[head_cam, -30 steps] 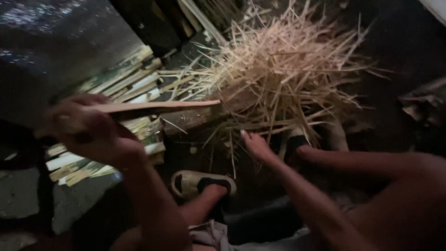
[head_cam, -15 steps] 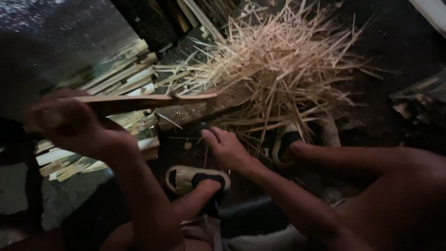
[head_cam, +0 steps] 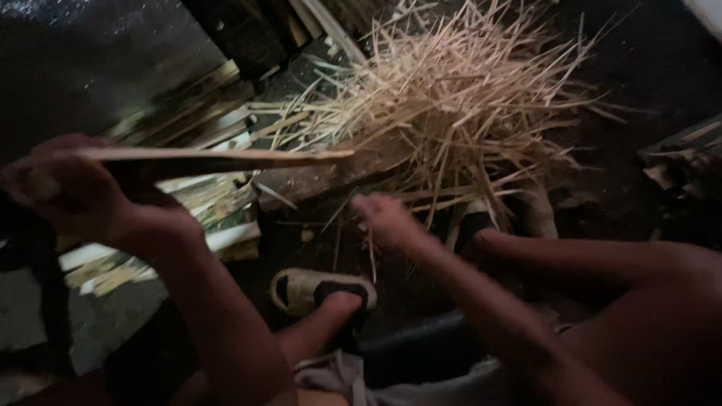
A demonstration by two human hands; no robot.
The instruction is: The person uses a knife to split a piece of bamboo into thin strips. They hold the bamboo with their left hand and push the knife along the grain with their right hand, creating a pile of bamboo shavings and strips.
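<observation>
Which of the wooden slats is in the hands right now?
The long flat pale wooden slat, held level by the left hand above the ground. The other slats lie stacked on the floor, untouched.

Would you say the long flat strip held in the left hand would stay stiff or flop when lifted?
Probably stiff: the strip juts out level past the left hand, unsupported. Likely light, being thin and held from one end.

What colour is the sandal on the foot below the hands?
The sandal has a pale cream sole with a black strap, best seen in the head view.
</observation>
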